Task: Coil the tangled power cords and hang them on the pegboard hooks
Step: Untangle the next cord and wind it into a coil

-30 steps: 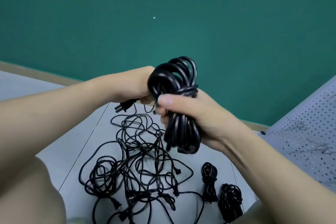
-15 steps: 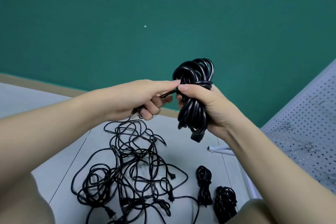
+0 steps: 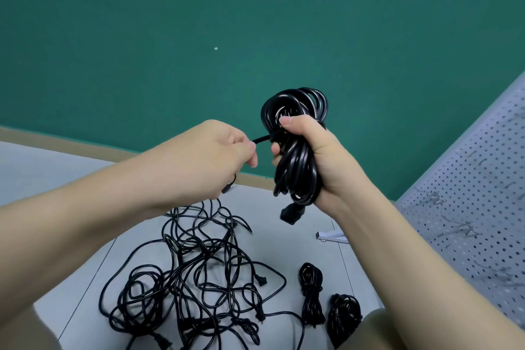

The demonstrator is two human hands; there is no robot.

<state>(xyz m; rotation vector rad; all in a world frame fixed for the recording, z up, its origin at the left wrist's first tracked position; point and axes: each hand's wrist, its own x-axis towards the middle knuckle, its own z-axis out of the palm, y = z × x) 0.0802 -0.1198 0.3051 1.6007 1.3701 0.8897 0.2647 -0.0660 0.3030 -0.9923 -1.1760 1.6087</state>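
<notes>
Since half a second ago the left hand [image 3: 204, 156] has drawn away leftward from the coiled cord [image 3: 297, 145], pulling the free tail [image 3: 262, 138] taut through the wraps; judged, this is the cinching of the tie-off, so this bundle is nearly ready to hang. Right hand [image 3: 321, 156] grips the coil mid-length, fingers curled fully round it, thumb pressed over the top wrap; held up in front of the green wall [image 3: 199, 37]. Left hand grip is closed, pinching the tail between thumb and fingers; a plug [image 3: 227, 188] peeks out below its heel. Coil is glossy black, round-section, rubbery-looking, loops bunched at top, with a blocky connector [image 3: 292, 212] hanging at the bottom. On the grey floor [image 3: 85, 278], near and left: tangled cords [image 3: 199, 278], thinner, matte, looping loosely. Near right: two small finished bundles [image 3: 311, 301]. Far right: the pegboard [image 3: 468, 221], pale, perforated, leaning; wire hooks faintly visible.
</notes>
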